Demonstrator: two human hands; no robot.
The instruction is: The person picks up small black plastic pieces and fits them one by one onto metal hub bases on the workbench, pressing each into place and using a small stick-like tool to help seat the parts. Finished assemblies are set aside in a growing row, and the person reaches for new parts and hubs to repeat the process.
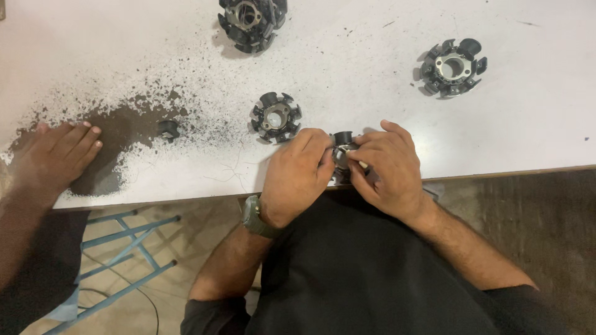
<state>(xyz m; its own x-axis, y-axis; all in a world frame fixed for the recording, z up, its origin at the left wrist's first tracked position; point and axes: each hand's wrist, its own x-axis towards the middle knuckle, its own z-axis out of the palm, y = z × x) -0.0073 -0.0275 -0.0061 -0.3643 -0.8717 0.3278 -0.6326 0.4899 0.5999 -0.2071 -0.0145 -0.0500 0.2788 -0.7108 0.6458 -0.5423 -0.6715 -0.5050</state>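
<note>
Seen from above, a person in a dark shirt sits at the near edge of a white tabletop (385, 74). Both of their bare hands meet at that edge around a small round metal part with black coil heads — a stator core (343, 144). The left hand (297, 174), with a wristwatch (253, 217) on its wrist, has its fingers curled against the left side of the core. The right hand (388, 167) closes over the core's right side, its grip pinched on the piece, with a pale fingertip-sized spot showing between thumb and forefinger; what that spot is cannot be told. Most of the core is hidden by the fingers.

Three more stator cores lie on the tabletop: one (276, 116) just behind the left hand, one (251, 22) at the far edge, and one (453, 67) off to the right, well apart from the hands.

To the left, a dark patch of black grit (118, 136) spreads across the white surface, with a small black loose piece (168, 129) beside it. Another person's hand (53, 158) rests flat on that patch — fingers extended, holding nothing. Below the tabletop's edge a blue metal frame (124, 248) stands on the floor.
</note>
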